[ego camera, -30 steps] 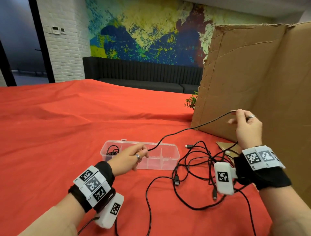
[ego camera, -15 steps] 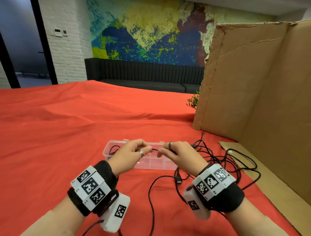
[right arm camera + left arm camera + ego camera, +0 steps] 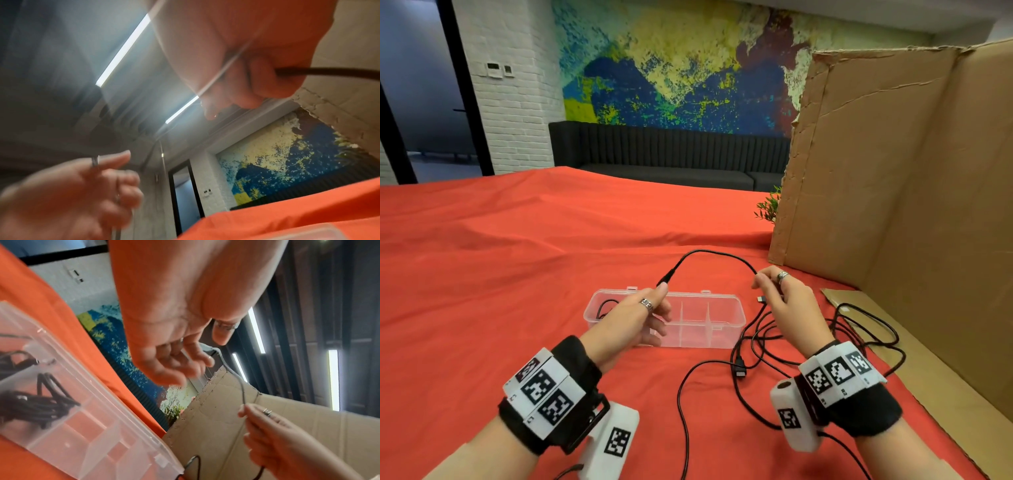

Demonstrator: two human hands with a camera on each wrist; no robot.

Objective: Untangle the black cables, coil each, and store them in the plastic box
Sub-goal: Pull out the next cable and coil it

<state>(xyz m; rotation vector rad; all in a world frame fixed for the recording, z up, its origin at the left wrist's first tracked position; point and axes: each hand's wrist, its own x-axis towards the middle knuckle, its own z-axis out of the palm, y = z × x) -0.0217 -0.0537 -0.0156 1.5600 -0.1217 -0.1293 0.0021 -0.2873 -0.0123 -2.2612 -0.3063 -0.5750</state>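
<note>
A clear plastic box point(image 3: 726, 329) with dividers lies on the red cloth, a coiled black cable point(image 3: 604, 306) in its left compartment, also seen in the left wrist view point(image 3: 35, 405). My left hand point(image 3: 650, 305) pinches the plug end of a black cable point(image 3: 709, 253) above the box. That cable arches over to my right hand point(image 3: 774, 284), which pinches it further along. From there it drops into a loose tangle of black cables point(image 3: 808, 339) right of the box. In the right wrist view the cable point(image 3: 329, 73) runs out from my curled fingers.
A tall cardboard sheet point(image 3: 907, 192) stands at the right, with a flat cardboard piece point(image 3: 962, 394) along the table's right side. A small green plant point(image 3: 768, 205) peeks out behind it. Red cloth point(image 3: 517, 260) covers the table.
My hands, close together over the box half a second ago, have drawn apart. A loop of cable now arches between them, and the right hand has moved right.
</note>
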